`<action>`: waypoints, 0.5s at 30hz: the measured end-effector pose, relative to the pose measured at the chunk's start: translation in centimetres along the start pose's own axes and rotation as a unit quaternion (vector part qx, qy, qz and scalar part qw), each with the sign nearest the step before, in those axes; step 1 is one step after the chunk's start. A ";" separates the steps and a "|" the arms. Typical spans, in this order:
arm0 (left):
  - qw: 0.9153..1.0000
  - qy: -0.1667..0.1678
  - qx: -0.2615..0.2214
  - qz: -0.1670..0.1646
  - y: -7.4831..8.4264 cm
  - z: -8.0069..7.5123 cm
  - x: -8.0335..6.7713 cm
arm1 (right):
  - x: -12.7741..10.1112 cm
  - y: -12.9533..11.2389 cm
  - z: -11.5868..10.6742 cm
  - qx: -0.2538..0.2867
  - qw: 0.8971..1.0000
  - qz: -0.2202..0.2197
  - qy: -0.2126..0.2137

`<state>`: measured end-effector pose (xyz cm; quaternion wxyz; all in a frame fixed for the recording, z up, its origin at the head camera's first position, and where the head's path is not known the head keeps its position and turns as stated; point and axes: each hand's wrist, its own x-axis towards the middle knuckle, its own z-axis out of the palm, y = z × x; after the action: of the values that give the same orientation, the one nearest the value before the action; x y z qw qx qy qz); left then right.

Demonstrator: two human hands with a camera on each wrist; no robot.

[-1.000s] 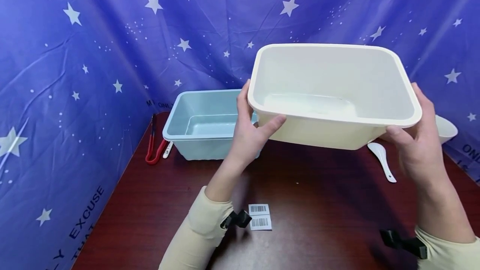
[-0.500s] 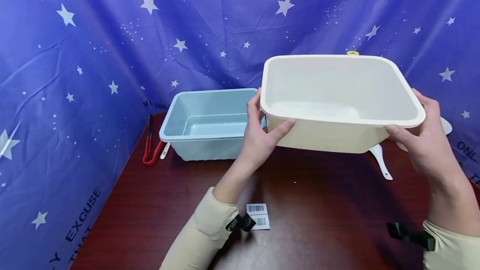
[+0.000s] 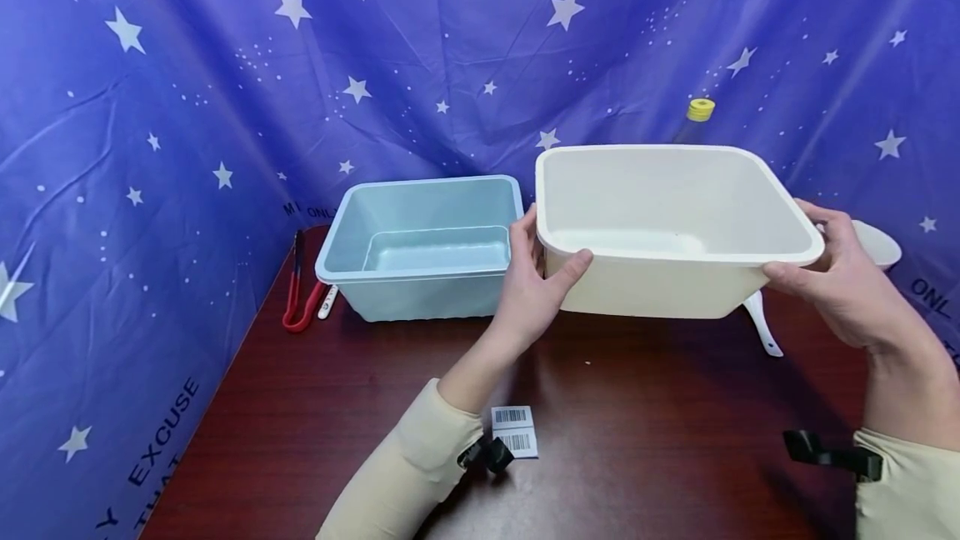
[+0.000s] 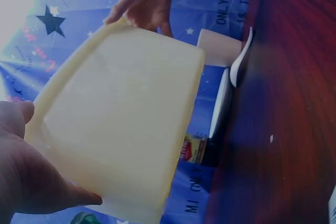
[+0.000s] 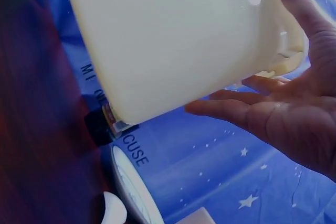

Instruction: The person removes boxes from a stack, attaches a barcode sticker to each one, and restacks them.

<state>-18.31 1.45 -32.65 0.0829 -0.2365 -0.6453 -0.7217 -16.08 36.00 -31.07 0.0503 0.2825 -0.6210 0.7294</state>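
Note:
Both hands hold a large cream plastic tub (image 3: pixel 667 215) in the air just above the dark red table (image 3: pixel 645 440); the tub has nothing in it. My left hand (image 3: pixel 551 250) grips its near left corner, thumb on the front wall and fingers on the left side. My right hand (image 3: pixel 806 252) holds the right rim, thumb on top and fingers underneath. The left wrist view shows the tub's underside (image 4: pixel 121 129) with my left hand (image 4: pixel 26 177) on it. In the right wrist view my right hand (image 5: pixel 294 114) cradles the rim of the tub (image 5: pixel 173 40).
A pale blue tub (image 3: pixel 420 248) stands on the table just left of the cream one. Red tongs (image 3: pixel 296 294) lie at the far left. A white spoon (image 3: pixel 761 323), a white bowl (image 3: pixel 873 242) and a yellow-capped bottle (image 3: pixel 700 111) are behind and right. Barcode labels (image 3: pixel 513 432) lie near me.
The cream tub has come down and away from me, levelling out beside the blue tub. The bottle's yellow cap now shows behind it. Both hands keep their hold.

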 end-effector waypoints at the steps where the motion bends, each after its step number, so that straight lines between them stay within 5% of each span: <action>1: 1.000 -0.002 0.004 -0.002 -0.1 0.1 0.0 | -0.1 0.2 -0.2 -0.013 1.000 0.010 -0.004; 11: 0.999 0.000 0.026 -0.042 -1.2 0.2 0.0 | -1.2 1.6 -1.0 -0.107 0.987 0.113 0.026; 15: 0.998 0.006 0.027 -0.051 -1.7 0.2 0.0 | -1.1 2.0 -1.0 -0.122 0.985 0.124 0.016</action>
<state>-18.99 1.92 -34.12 0.0561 -0.1969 -0.6751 -0.7087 -16.34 36.84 -33.40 0.0032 0.1837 -0.7345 0.6533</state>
